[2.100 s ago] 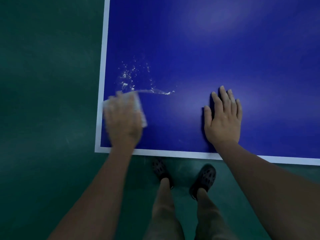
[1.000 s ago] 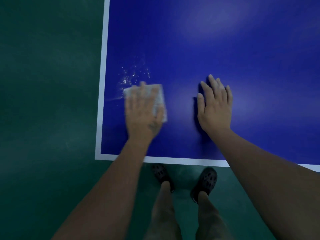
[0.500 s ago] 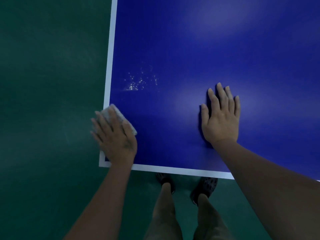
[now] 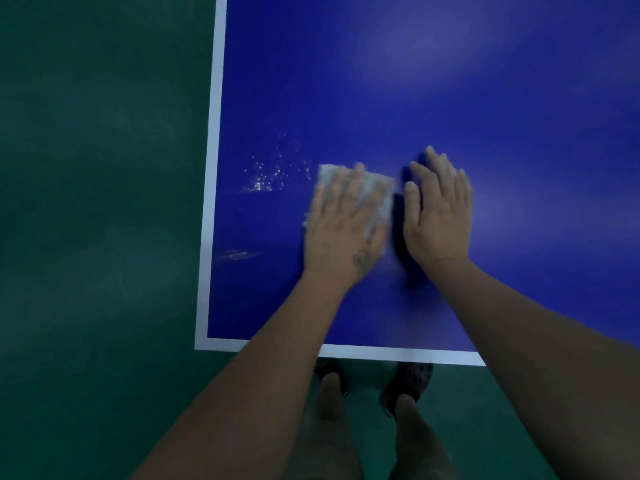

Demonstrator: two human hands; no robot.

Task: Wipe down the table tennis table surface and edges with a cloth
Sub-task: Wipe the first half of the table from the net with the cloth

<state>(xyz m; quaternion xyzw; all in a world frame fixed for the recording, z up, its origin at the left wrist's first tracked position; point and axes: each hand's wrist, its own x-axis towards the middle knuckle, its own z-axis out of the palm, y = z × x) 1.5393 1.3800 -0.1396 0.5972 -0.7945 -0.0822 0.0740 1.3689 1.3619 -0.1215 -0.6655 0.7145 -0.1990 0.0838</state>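
Dark green floor (image 4: 104, 202) surrounds the near left corner of a blue tabletop (image 4: 450, 81) edged with a white border (image 4: 214, 168). The left hand (image 4: 341, 230) lies flat, fingers straight, pressing a pale cloth (image 4: 375, 199) against the surface. The right hand (image 4: 438, 216) rests open and flat just beside it, apparently bracing.

Half a second ago the cloth was at the left border near the corner. It has now swept rightward and sits almost against the right hand, which has barely shifted. A patch of wet speckles (image 4: 270, 174) remains left of the cloth, and a faint streak (image 4: 235, 254) shows near the border below it. This corner looks only partly wiped, so the speckles probably need another pass, and most of the surface and edges are likely yet to be done.
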